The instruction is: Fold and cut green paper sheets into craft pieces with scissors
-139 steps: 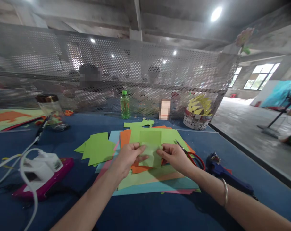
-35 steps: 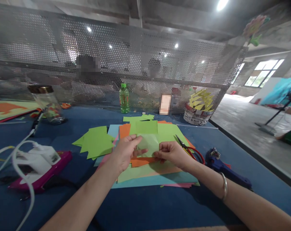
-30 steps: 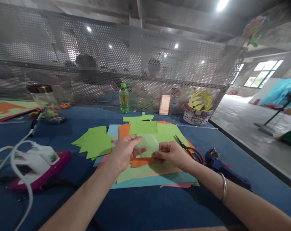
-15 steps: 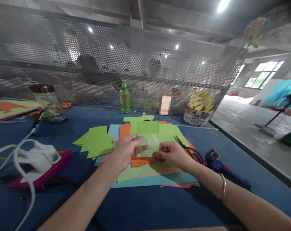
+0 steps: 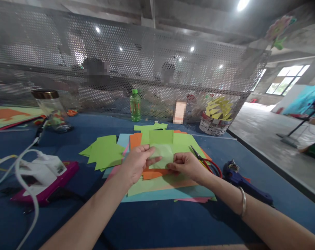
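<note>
A folded piece of green paper (image 5: 161, 137) is held over the paper pile, its near part paler than its upright far part. My left hand (image 5: 139, 163) pinches its left edge, with a finger stretched across the pale face. At the lower right edge, the thumb and fingers of my right hand (image 5: 185, 166) close on the same piece. Beneath lie orange paper (image 5: 153, 174) and light blue sheets (image 5: 168, 195). Red-handled scissors (image 5: 212, 167) rest just beyond my right hand. Cut green sheets (image 5: 105, 152) lie left of the pile.
A blue glue gun (image 5: 247, 185) lies at the right. On the left are a magenta power strip (image 5: 66, 177) with white cables and a tilted glass jar (image 5: 53, 113). A green bottle (image 5: 135, 107) and a basket (image 5: 214, 125) of yellow paper pieces stand before the mesh screen (image 5: 147, 76).
The view has shifted very slightly. Both hands keep nearly the same grip on the folded green paper, with no other visible movement.
</note>
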Demonstrator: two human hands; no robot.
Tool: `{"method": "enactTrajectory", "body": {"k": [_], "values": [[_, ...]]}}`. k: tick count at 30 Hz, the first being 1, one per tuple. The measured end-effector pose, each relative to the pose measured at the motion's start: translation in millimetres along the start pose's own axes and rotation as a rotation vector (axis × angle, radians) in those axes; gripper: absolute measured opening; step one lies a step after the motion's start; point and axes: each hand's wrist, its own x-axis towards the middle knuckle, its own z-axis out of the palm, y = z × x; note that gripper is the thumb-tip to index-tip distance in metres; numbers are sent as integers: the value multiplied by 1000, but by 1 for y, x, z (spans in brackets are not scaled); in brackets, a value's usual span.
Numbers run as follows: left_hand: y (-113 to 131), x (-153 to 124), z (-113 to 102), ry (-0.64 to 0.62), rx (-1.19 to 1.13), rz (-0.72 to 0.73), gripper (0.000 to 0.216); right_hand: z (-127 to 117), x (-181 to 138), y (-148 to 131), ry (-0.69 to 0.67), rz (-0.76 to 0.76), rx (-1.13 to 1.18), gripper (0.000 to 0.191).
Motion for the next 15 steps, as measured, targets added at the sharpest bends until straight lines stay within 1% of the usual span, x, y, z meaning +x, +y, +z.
{"method": "enactTrajectory", "body": {"k": [5,8,12,15], "values": [[0,-1,0,30,-7,-16,12,0,0,0,0,6,-11,38],[0,-1,0,27,-1,-21,11,0,0,0,2,4,-19,38],[0,0,-1,16,-4,-11,12,-1,1,1,6,-5,-33,38],[0,1,-1,-25,-6,4,12,-1,1,2,10,-12,-41,38]]}}
